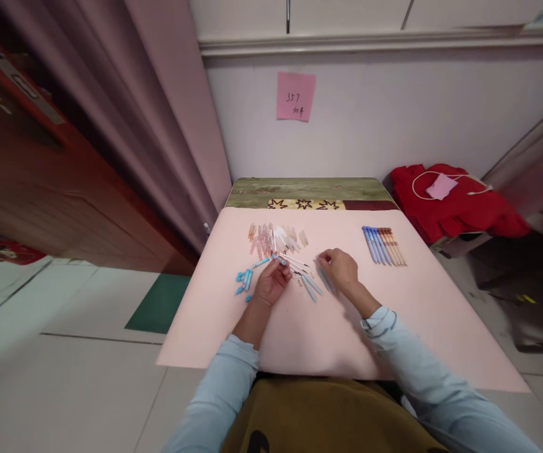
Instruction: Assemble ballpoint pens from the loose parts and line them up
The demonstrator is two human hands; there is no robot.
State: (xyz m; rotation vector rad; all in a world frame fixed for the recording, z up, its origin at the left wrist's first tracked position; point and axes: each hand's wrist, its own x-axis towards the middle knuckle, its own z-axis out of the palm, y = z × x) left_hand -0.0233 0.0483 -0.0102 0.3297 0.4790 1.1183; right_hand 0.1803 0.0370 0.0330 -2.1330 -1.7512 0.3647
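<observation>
My left hand is closed in a pinch around a small blue pen part, over the middle of the pink-covered table. To its right my right hand has thumb and fingertips pressed together; whatever they hold is too small to make out. Just beside those fingertips is a grey-blue pen barrel, and it is unclear whether they touch it. Between the hands lie white pen refills with dark tips and more grey-blue barrels. Bright blue pen pieces lie left of my left hand.
Behind the hands is a pile of pinkish and clear pen parts. Blue pens and brown-topped pens stand in a neat row at right. Pink paper covers the table. A red cloth with a white cable lies beyond the right edge.
</observation>
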